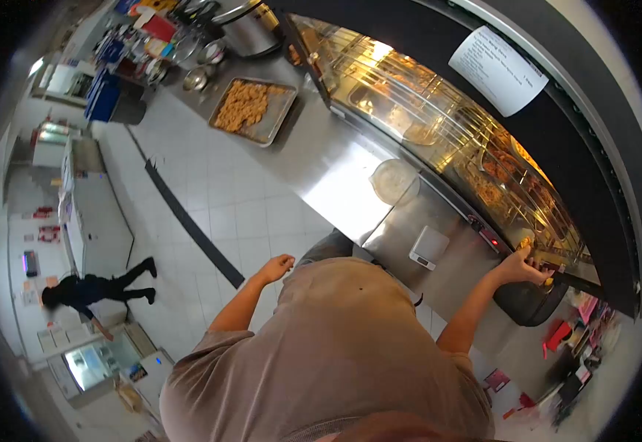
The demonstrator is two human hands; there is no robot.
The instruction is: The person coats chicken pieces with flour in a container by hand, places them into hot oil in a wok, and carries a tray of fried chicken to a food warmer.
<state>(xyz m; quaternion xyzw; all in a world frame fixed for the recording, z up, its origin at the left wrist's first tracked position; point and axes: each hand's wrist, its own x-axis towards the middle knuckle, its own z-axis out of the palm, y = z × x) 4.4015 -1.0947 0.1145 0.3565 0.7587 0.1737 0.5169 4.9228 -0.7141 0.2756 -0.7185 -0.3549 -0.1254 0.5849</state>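
My right hand (pixel 521 269) is at the lower right corner of a lit food warmer (pixel 439 132), with its fingers curled. Small yellow-orange bits (pixel 525 242) show at the fingers; what they belong to cannot be made out. Close below that hand is a black rounded object (pixel 531 303). Away from the counter, my left hand (pixel 280 267) hangs beside my body, fingers curled together, with nothing visible in it. Behind the warmer's glass and wire racks, trays of browned food (pixel 483 184) sit under warm light.
On the steel counter (pixel 321 162) are a tray of breaded pieces (pixel 246 107), a round whitish container (pixel 394 182) and a small white scale (pixel 429 247). A printed sheet (pixel 497 70) hangs on the warmer. Across the tiled floor, a person in dark clothes (pixel 100 289) stands by equipment.
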